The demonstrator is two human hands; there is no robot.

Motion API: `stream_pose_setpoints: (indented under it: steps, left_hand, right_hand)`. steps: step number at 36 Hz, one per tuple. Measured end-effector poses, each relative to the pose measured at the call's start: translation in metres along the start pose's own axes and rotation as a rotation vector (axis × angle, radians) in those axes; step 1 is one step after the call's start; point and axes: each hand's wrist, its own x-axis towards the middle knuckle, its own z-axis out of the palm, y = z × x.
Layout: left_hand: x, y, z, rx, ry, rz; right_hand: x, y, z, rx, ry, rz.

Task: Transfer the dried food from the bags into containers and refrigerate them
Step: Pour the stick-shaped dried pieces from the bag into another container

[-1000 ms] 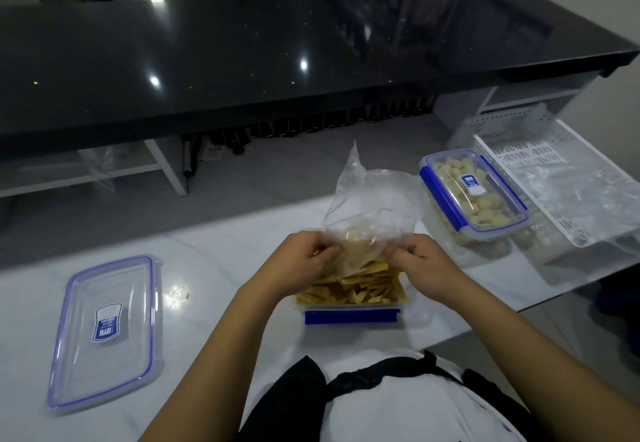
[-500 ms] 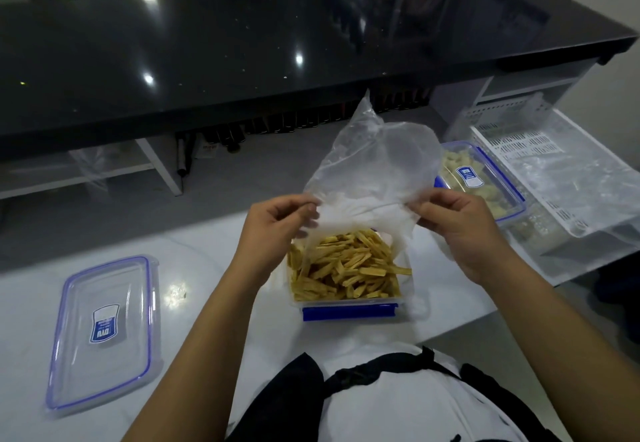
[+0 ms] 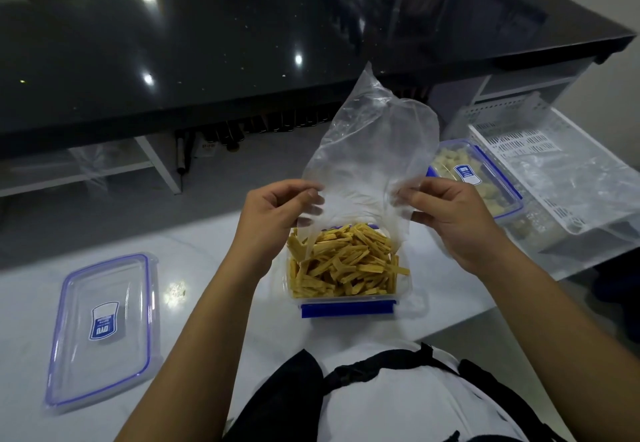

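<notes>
A clear plastic bag (image 3: 370, 151) hangs upside down over an open clear container (image 3: 348, 303) with a blue clasp, on the white counter. The container is full of yellow dried food sticks (image 3: 346, 261). My left hand (image 3: 277, 213) pinches the bag's left edge and my right hand (image 3: 450, 216) pinches its right edge, just above the container. The bag looks empty. The container's loose lid (image 3: 100, 331) lies flat at the left. A second container (image 3: 481, 178), lidded and holding pale pieces, stands at the right.
A white slotted basket (image 3: 540, 151) with clear plastic in it sits at the far right. A black countertop (image 3: 242, 54) runs across the back, with shelving under it. The white counter's front edge is close to my body.
Both hands have lifted the bag up off the container, and the sticks have dropped out of it into the container. The hands have also moved apart, spreading the bag's mouth.
</notes>
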Motion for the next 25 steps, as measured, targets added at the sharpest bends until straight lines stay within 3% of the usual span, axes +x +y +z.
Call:
stream_pose_setpoints:
  steps: [15,25]
  left_hand:
    - [0.0008,0.0102,0.0061,-0.071,-0.024,0.05]
    - [0.0032,0.0042,0.0085,-0.028,-0.02,-0.01]
  right_hand:
    - [-0.0025,0.0007,-0.0036,0.046,0.04,0.03]
    - [-0.0018,-0.0012,-0.0093,0.029,0.08,0.022]
